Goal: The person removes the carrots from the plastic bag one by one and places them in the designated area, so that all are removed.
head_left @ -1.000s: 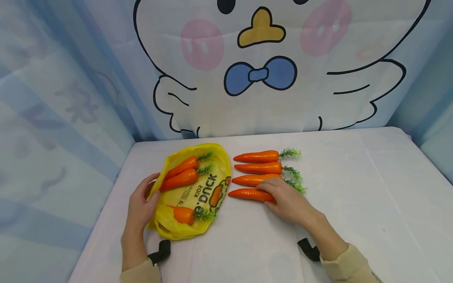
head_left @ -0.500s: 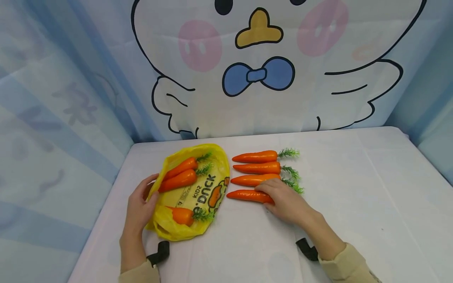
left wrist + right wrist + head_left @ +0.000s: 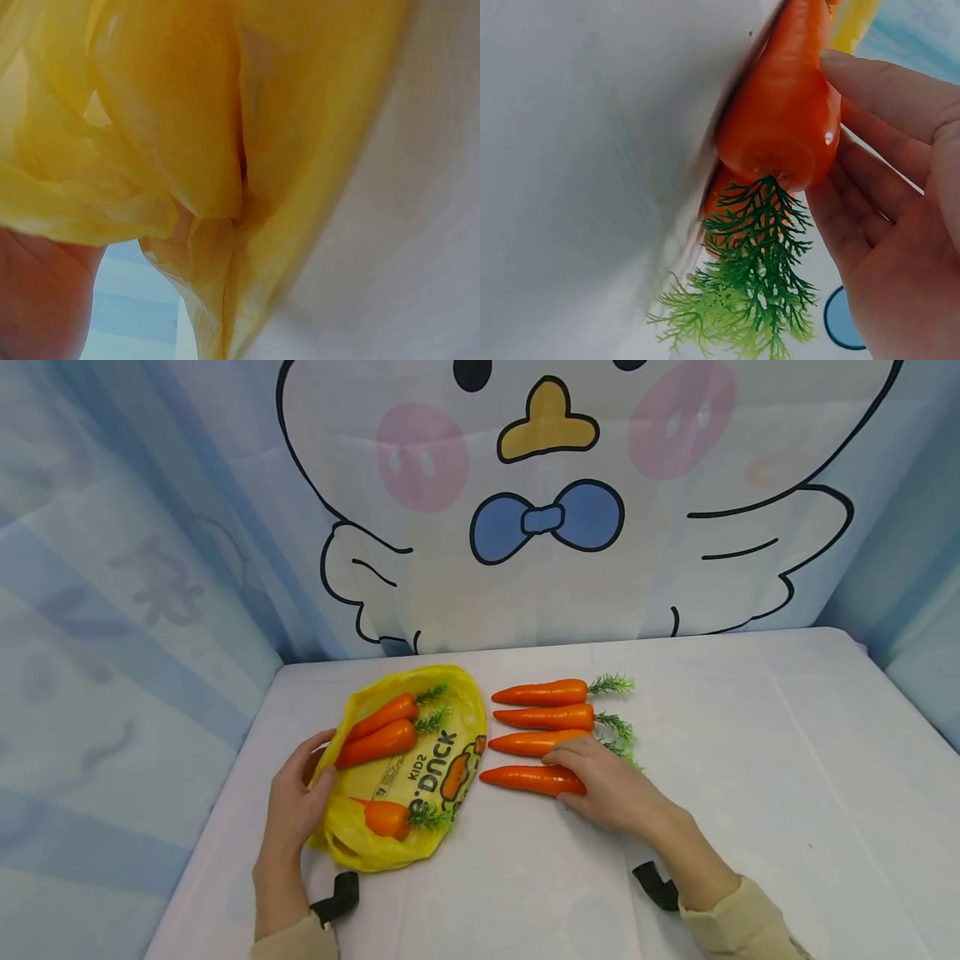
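A yellow plastic bag point(image 3: 468, 693) with a printed duck lies on the table, its mouth spread wide. Three orange toy carrots with green tops, one of them point(image 3: 381, 743) near the middle, rest inside it. My left hand point(image 3: 296, 797) grips the bag's left edge; in the left wrist view, yellow bag film point(image 3: 172, 112) covers most of the fingers. To the bag's right, several carrots lie in a row, tips pointing left. My right hand point(image 3: 615, 785) holds the nearest carrot point(image 3: 525, 778) by its thick end, thumb on one side and fingers on the other. Its leafy top point(image 3: 761, 247) hangs below the palm.
A white cloth point(image 3: 787, 793) covers the table. Behind it hangs a curtain point(image 3: 555, 593) with a cartoon duck, and a blue patterned curtain point(image 3: 135, 693) stands at the left. Black wrist mounts point(image 3: 656, 887) sit by both wrists.
My right hand has shifted very slightly with the nearest carrot, whose thick end now sits a little lower. The left hand and bag stay put; the head view has drifted slightly.
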Tool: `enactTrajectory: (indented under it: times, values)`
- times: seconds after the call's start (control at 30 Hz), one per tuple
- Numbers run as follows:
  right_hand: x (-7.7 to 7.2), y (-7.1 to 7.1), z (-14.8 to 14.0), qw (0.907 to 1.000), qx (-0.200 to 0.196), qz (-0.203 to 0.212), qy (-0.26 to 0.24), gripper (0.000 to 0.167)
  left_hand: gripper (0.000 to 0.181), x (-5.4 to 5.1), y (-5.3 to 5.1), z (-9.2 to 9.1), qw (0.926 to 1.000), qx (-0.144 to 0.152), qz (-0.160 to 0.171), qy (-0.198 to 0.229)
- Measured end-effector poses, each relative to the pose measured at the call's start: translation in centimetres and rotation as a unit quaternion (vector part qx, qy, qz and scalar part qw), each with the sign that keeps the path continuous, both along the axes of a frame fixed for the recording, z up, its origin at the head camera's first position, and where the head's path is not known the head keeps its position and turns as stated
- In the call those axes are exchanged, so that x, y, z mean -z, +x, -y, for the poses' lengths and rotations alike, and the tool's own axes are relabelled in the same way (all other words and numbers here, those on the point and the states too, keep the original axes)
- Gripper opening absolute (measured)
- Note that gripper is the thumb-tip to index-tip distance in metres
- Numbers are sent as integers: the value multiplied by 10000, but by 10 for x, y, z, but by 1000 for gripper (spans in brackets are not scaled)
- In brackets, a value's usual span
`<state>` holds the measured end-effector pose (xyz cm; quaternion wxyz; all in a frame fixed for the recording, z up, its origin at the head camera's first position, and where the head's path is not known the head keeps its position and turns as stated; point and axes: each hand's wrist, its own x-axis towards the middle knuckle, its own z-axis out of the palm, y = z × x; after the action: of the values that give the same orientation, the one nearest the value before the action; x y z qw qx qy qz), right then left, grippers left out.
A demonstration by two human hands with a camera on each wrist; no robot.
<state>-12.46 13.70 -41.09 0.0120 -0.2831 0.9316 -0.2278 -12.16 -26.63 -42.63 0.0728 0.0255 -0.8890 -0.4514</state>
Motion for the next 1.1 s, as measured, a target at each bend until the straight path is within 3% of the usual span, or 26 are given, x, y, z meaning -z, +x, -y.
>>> enactTrajectory:
  times: [0.3, 0.83, 1.1]
  values:
    - [-3, 1, -2, 9999, 38, 127, -68, 35, 52, 0, 0, -1, 10000, -6, 4, -1]
    - [5, -2, 0, 9991, 33, -394, -149, 33, 52, 0, 0, 0, 9999, 36, -87, -40]
    - [5, -2, 1, 9991, 21, -399, -133, 35, 52, 0, 0, 0, 10000, 29, -51, 14]
